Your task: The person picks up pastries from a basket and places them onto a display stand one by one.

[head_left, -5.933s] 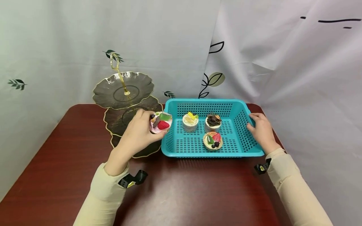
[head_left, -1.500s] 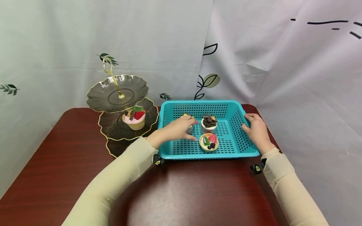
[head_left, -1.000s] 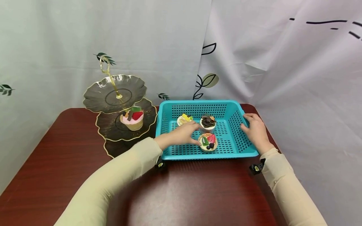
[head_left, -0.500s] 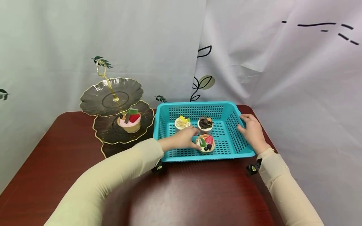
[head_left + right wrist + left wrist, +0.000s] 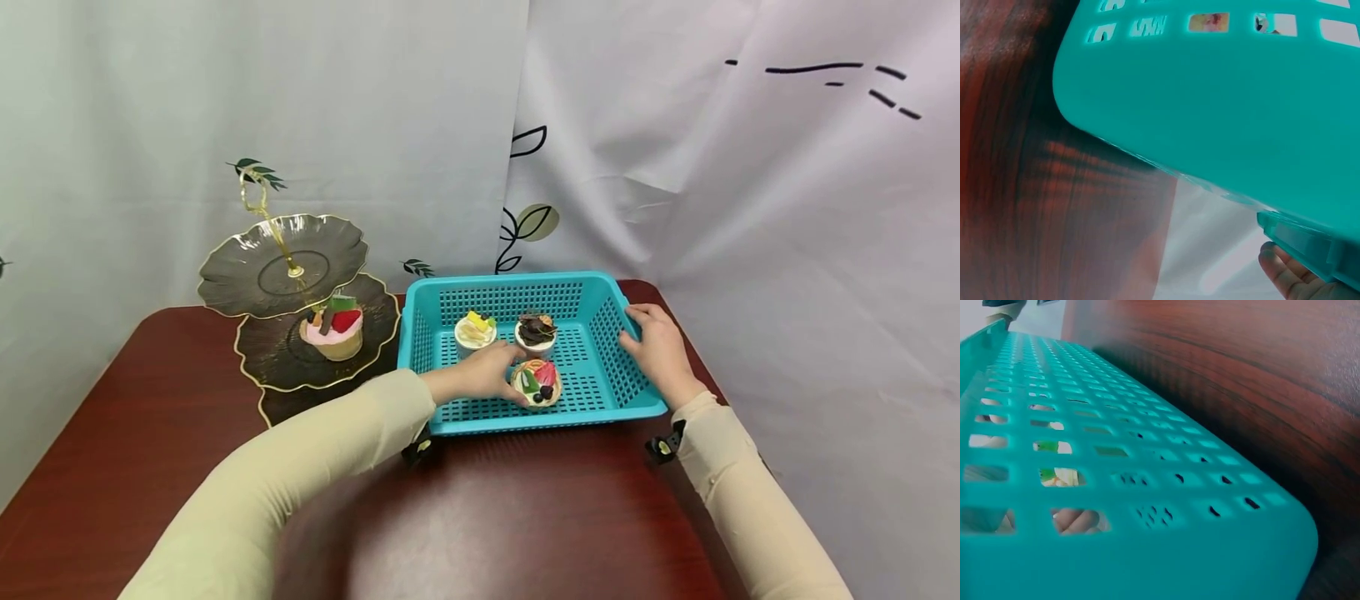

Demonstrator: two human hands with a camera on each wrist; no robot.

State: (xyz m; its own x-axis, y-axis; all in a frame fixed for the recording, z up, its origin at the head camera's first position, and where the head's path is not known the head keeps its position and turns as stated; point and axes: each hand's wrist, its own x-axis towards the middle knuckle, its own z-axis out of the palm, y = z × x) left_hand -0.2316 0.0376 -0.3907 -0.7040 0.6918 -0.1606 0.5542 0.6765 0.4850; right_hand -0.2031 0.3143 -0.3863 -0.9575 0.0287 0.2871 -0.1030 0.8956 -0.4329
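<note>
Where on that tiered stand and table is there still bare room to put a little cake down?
The top tier of the stand is bare. The middle tier holds one pink cake, with room left of it. The table is bare in front of the teal basket. Crowded: the basket's middle, where three cakes cluster and the left hand grips the fruit tart.

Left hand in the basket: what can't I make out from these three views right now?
- Head view: the left hand reaches the fruit tart; its fingertips are too small to show a closed grip.
- Left wrist view: the teal basket wall fills the frame; only slivers of fingers show through its holes.
- Right wrist view: the basket's blurred outside blocks the inside; the right hand is cut off by the lower edge.
</note>
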